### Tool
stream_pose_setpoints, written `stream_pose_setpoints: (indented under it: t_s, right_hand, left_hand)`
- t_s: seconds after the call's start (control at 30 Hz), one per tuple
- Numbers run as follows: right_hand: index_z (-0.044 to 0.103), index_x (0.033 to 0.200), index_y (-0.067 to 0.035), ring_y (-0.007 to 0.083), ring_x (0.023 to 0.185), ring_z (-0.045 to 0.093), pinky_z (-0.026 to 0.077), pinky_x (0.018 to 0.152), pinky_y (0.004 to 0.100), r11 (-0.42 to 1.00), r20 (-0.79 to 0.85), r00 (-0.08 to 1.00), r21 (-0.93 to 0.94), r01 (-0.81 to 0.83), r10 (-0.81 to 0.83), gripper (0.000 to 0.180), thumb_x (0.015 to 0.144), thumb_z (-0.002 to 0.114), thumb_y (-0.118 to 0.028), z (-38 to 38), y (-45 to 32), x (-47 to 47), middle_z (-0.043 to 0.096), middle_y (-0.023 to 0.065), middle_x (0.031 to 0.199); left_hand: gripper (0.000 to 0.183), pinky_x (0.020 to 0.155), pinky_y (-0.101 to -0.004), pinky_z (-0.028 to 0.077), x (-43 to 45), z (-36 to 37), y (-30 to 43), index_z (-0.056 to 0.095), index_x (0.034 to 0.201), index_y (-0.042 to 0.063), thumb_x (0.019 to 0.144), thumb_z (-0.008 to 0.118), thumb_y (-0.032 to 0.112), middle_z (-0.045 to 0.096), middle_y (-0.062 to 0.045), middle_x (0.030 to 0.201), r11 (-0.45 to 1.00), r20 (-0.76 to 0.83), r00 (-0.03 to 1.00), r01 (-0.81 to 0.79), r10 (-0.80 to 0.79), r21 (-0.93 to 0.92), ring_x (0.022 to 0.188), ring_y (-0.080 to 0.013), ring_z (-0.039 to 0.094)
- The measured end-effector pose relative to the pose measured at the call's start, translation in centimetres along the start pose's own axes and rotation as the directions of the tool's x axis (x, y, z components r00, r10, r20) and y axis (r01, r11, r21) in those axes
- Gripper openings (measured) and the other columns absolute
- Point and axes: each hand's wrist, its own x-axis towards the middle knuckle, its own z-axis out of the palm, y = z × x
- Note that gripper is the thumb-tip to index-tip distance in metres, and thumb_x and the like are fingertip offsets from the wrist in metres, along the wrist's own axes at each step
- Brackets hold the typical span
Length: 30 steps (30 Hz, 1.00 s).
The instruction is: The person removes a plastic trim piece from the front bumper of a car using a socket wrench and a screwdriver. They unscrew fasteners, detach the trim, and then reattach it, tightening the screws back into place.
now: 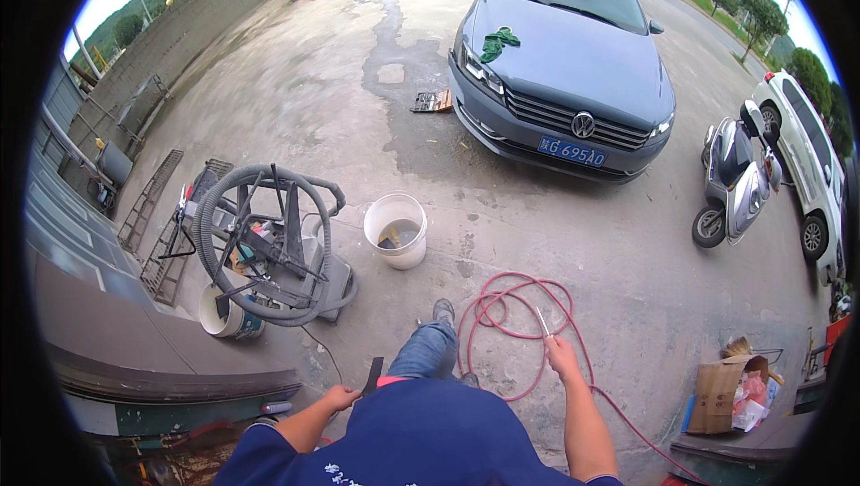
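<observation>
My right hand (562, 355) is out in front of me on the right. Its fingers are closed round the handle of a thin tool with a pale metal shaft (542, 322), which looks like a screwdriver. Low by my left hip, my left hand (342, 397) grips a flat black strip (373, 376), whose material I cannot make out. A red hose (517, 277) lies in loose loops on the concrete, beneath the tool and beside my shoe (443, 311). Further ahead stands a blue-grey Volkswagen car (564, 76) with its front towards me.
Ahead stands a white bucket (396, 254) with liquid inside; left of it, a wheeled machine with a coiled grey hose (205, 231). A tool case (430, 102) lies by the car's bumper, a green cloth (497, 46) on its bonnet. At right are a scooter (732, 177) and a rubbish-filled cardboard box (715, 395).
</observation>
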Motion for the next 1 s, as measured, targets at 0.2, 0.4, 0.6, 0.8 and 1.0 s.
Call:
stream_pose_setpoints:
  t_s: [0.2,0.4,0.6,0.8,1.0]
  right_hand:
    - [0.069,0.098,-0.001,0.0247,0.079,0.067,0.050,0.072,0.0385,0.933,0.336,0.914,-0.193,0.305,-0.229,0.040,0.091,0.058,-0.039,4.8,-23.3,17.8,0.069,0.0147,0.083]
    - [0.070,0.102,-0.002,0.0336,0.091,0.069,0.052,0.081,0.0429,0.884,0.444,0.890,-0.372,0.284,-0.098,0.044,0.086,0.062,-0.042,7.7,-33.0,34.1,0.070,0.0218,0.094]
    - [0.069,0.095,0.000,0.0364,0.085,0.068,0.053,0.076,0.0446,0.884,0.404,0.915,-0.421,0.202,-0.017,0.047,0.082,0.065,-0.045,8.8,-41.5,45.7,0.069,0.0222,0.087]
    - [0.069,0.089,-0.001,0.0391,0.082,0.068,0.052,0.074,0.0456,0.840,0.416,0.909,-0.481,0.253,-0.036,0.047,0.081,0.067,-0.046,15.9,-51.2,62.9,0.069,0.0228,0.085]
    - [0.070,0.090,-0.001,0.0422,0.091,0.065,0.051,0.083,0.0492,0.817,0.385,0.892,-0.418,0.398,-0.238,0.042,0.088,0.060,-0.042,26.7,-65.4,81.8,0.069,0.0236,0.093]
  left_hand:
    - [0.041,0.060,-0.0297,0.053,17.2,-6.6,15.3,0.074,0.089,0.000,0.087,0.067,0.040,0.069,-0.010,0.074,0.950,-0.001,1.000,0.017,-0.018,-0.313,0.067,-0.0172,0.065]
    - [0.030,0.069,-0.0375,0.051,34.0,-21.2,34.8,0.070,0.096,0.003,0.091,0.059,0.031,0.070,-0.014,0.094,0.970,-0.126,0.986,-0.135,0.111,-0.203,0.084,-0.0217,0.066]
    - [0.029,0.083,-0.0472,0.050,43.0,-36.6,49.8,0.070,0.099,0.009,0.095,0.052,0.031,0.068,-0.016,0.100,0.761,-0.350,0.735,-0.642,0.580,-0.087,0.092,-0.0325,0.064]
    - [0.033,0.080,-0.0418,0.052,52.9,-46.4,61.0,0.070,0.103,0.006,0.098,0.055,0.035,0.070,-0.013,0.096,0.775,-0.557,0.734,-0.587,0.388,-0.233,0.090,-0.0280,0.067]
    - [0.032,0.078,-0.0375,0.051,60.0,-60.9,77.8,0.070,0.105,0.001,0.096,0.062,0.030,0.072,-0.014,0.090,0.812,-0.335,0.889,-0.433,0.313,-0.392,0.086,-0.0238,0.068]
